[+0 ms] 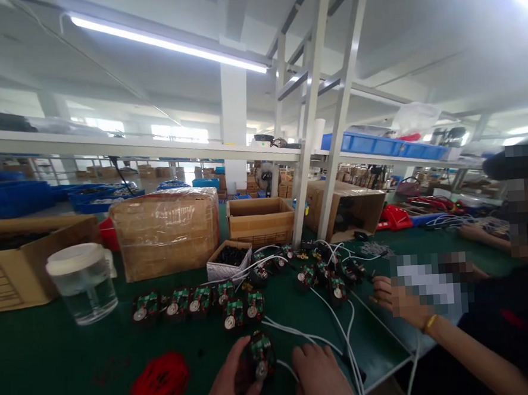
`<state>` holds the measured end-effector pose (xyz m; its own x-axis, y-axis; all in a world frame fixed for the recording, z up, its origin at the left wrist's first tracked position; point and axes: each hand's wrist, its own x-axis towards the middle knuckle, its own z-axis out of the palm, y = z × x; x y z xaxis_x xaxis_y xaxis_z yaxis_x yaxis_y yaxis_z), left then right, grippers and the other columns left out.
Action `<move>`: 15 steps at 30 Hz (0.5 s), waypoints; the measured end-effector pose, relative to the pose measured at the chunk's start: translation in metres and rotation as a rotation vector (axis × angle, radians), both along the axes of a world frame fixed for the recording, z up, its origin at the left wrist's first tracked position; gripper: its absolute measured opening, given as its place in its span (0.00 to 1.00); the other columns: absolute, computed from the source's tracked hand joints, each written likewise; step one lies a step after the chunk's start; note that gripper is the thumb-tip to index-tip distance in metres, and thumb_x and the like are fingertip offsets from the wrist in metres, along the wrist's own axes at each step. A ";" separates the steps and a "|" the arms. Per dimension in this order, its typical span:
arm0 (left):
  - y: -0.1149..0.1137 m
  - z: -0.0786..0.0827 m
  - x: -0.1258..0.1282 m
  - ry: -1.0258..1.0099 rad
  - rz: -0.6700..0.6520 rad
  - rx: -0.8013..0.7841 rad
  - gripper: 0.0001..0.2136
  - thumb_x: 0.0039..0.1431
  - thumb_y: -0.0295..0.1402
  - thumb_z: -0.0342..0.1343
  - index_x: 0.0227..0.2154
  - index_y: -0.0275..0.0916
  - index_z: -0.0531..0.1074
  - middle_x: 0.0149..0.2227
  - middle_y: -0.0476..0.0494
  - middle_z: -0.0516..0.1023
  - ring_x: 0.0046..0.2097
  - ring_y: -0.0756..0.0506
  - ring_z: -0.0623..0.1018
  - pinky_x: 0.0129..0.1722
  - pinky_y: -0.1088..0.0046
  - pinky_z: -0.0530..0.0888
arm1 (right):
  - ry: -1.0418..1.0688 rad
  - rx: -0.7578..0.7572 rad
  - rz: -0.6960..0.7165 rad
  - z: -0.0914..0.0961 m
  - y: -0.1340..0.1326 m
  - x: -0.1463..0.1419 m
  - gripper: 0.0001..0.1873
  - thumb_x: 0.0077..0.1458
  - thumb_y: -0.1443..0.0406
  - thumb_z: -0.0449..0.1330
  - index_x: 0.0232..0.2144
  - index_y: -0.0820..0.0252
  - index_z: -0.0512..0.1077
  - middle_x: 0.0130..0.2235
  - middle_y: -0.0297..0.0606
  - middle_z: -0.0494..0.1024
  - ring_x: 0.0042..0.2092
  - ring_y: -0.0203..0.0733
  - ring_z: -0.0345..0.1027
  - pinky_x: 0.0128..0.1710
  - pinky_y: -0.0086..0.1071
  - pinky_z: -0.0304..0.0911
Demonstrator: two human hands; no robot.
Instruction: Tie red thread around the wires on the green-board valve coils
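Note:
My left hand [228, 384] is closed around a small black module with a green circuit board and a round silver cell [258, 359], held just above the green table [55, 365]. My right hand [319, 376] rests beside it with fingers curled over a white wire [299, 335] that runs from the module. A row of several similar green-board modules [199, 303] lies just beyond my hands. A bundle of red cord [159, 385] sits to the left of my left hand.
A clear plastic jug with a white lid [84, 283] stands at left. A wrapped carton [167, 230], open cardboard boxes [260, 218] and a small box of black parts [229, 259] line the back. A co-worker's hand [400, 302] rests at right near more wired modules [326, 274].

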<state>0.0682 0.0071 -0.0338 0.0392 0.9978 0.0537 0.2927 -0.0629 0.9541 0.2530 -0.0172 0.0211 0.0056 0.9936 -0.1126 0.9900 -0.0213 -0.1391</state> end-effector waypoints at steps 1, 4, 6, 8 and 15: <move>0.003 0.004 0.011 0.029 -0.017 -0.008 0.30 0.52 0.33 0.53 0.61 0.41 0.65 0.46 0.45 0.83 0.45 0.43 0.84 0.49 0.69 0.78 | 0.001 0.005 -0.033 0.000 -0.001 0.004 0.21 0.50 0.79 0.55 0.45 0.62 0.76 0.46 0.50 0.79 0.49 0.59 0.73 0.52 0.52 0.63; 0.017 0.015 0.049 0.107 -0.049 -0.033 0.30 0.52 0.27 0.53 0.61 0.43 0.64 0.51 0.44 0.81 0.49 0.44 0.82 0.53 0.70 0.75 | 0.009 0.080 -0.167 -0.013 -0.002 0.017 0.20 0.56 0.77 0.52 0.47 0.60 0.75 0.45 0.48 0.78 0.47 0.55 0.75 0.48 0.45 0.66; 0.028 0.022 0.072 0.132 -0.029 -0.004 0.30 0.52 0.24 0.53 0.61 0.43 0.64 0.53 0.43 0.79 0.52 0.43 0.80 0.56 0.68 0.72 | -0.020 0.171 -0.230 -0.029 -0.001 0.026 0.20 0.59 0.74 0.53 0.52 0.61 0.73 0.46 0.50 0.77 0.46 0.54 0.74 0.47 0.43 0.66; 0.040 0.027 0.090 0.113 -0.031 0.040 0.30 0.52 0.22 0.54 0.60 0.43 0.65 0.53 0.43 0.79 0.54 0.43 0.79 0.58 0.67 0.70 | -0.074 0.257 -0.247 -0.045 0.001 0.034 0.22 0.59 0.73 0.55 0.55 0.62 0.71 0.47 0.51 0.76 0.47 0.54 0.73 0.49 0.42 0.65; 0.072 0.033 0.133 0.071 -0.030 0.110 0.32 0.48 0.18 0.57 0.58 0.43 0.69 0.55 0.42 0.77 0.58 0.42 0.75 0.60 0.67 0.67 | -0.153 0.328 -0.269 -0.057 0.020 0.064 0.15 0.61 0.72 0.52 0.44 0.58 0.77 0.46 0.50 0.75 0.48 0.59 0.70 0.46 0.48 0.65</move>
<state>0.2015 0.0786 -0.0012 0.0761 0.9843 0.1591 0.3554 -0.1758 0.9180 0.3165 0.0032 -0.0355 0.2605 0.9375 0.2308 0.9651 -0.2599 -0.0338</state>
